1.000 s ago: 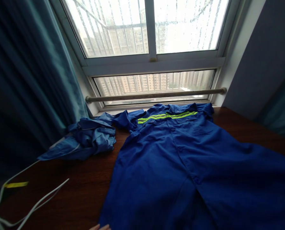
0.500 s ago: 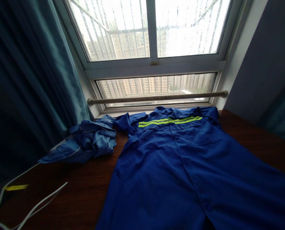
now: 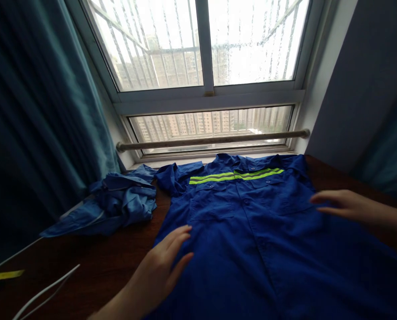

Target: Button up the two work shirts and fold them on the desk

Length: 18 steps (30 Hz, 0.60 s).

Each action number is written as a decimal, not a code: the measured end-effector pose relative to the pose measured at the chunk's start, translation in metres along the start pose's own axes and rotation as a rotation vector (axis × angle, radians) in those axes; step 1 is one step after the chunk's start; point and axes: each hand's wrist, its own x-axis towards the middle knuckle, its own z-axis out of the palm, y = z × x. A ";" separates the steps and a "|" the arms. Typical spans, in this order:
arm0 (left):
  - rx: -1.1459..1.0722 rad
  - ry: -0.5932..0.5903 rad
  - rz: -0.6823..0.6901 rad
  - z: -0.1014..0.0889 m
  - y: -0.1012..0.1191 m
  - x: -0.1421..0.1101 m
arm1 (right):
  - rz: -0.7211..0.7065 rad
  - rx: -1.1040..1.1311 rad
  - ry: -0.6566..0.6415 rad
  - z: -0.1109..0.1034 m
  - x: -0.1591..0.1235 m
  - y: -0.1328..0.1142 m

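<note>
A dark blue work shirt (image 3: 228, 249) lies spread out, front up, with its collar toward the window. Yellow-green and grey reflective strips (image 3: 214, 178) cross its chest above two buttoned pockets. Over the shirt's left side I see my left hand (image 3: 163, 260), fingers apart and nothing in it. My right hand (image 3: 341, 203) is by the shirt's right edge, thumb and fingers apart, also holding nothing. Whether either hand touches the cloth I cannot tell.
A crumpled lighter blue garment (image 3: 125, 200) lies on the brown wooden surface (image 3: 94, 253) at left. White cable (image 3: 48, 289) and a yellow tag (image 3: 6, 275) are nearby. A rail (image 3: 214, 139) runs before the window; a teal curtain (image 3: 51, 89) hangs at left.
Both my hands have come into view over the shirt, one from the bottom left and one from the right. The view has shifted slightly; the shirt lies as before.
</note>
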 end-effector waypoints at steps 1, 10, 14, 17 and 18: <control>-0.028 -0.021 -0.022 0.012 -0.003 0.030 | -0.134 0.045 -0.343 0.016 0.023 0.005; 0.055 -0.157 -0.446 0.128 -0.097 0.201 | 0.082 -0.337 -0.526 0.175 0.145 0.024; 0.051 -0.231 -0.498 0.137 -0.140 0.199 | 0.220 -0.373 -0.523 0.186 0.150 0.060; 0.045 -0.208 -0.567 0.135 -0.165 0.194 | 0.310 -0.415 -0.498 0.188 0.152 0.079; 0.037 -0.185 -0.610 0.134 -0.172 0.194 | 0.322 -0.423 -0.485 0.189 0.153 0.082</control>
